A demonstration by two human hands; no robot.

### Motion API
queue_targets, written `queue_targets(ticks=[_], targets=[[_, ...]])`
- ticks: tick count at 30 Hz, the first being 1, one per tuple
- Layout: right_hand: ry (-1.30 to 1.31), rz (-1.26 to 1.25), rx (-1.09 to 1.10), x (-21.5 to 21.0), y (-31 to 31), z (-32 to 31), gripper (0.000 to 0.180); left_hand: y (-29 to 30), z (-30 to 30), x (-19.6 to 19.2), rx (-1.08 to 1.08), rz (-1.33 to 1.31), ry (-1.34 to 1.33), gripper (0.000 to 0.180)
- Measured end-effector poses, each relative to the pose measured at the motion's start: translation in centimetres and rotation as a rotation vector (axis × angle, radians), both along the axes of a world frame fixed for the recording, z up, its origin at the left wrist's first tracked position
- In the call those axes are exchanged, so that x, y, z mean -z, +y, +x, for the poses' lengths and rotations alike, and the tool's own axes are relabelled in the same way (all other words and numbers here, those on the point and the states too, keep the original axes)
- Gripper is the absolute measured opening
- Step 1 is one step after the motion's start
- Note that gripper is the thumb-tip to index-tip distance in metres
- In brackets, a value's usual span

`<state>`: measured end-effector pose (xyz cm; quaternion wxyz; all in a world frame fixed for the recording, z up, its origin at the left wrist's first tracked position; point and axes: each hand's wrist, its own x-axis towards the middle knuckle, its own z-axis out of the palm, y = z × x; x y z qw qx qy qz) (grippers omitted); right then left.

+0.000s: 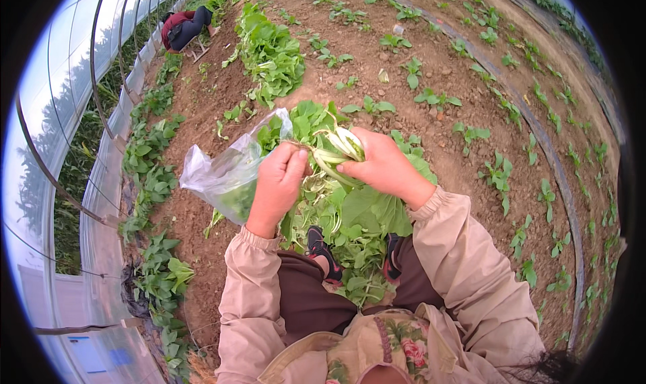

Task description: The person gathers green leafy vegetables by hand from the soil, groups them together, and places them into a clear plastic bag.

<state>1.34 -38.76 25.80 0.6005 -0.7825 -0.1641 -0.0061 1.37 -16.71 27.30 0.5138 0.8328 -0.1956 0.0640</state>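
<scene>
The right hand [383,165] has its fingers clamped on a bunch of greens [340,148] above the knees. The left hand [282,179] pinches, maybe, a stem. The plastic bag [225,175] waits beside; next needs a steady grip.

Head view: left hand [279,182] and right hand [382,165] both grip a bunch of leafy greens [340,152] by the pale stalks, hands close together, leaves hanging down over a loose pile of cut greens [350,242] at the feet. Clear plastic bag [225,175] sits just left of the left hand, partly filled with leaves. Bare brown soil [431,125] with rows of seedlings [498,172] to the right. Greenhouse plastic wall [101,202] on the left. Another person [185,27] crouches far up the row.
</scene>
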Motion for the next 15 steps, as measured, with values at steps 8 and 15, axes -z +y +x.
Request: queue_targets(ticks=[8, 15], targets=[[0.513, 0.547, -0.412, -0.8, -1.0, 1.3, 0.03, 1.5, -0.2, -1.8, 0.079, -0.549, 0.42, 0.019], [0.696, 0.561, -0.474, -0.3, 0.1, 1.4, 0.03, -0.3, -1.4, -2.6, 0.014, -0.279, 0.304, 0.016]])
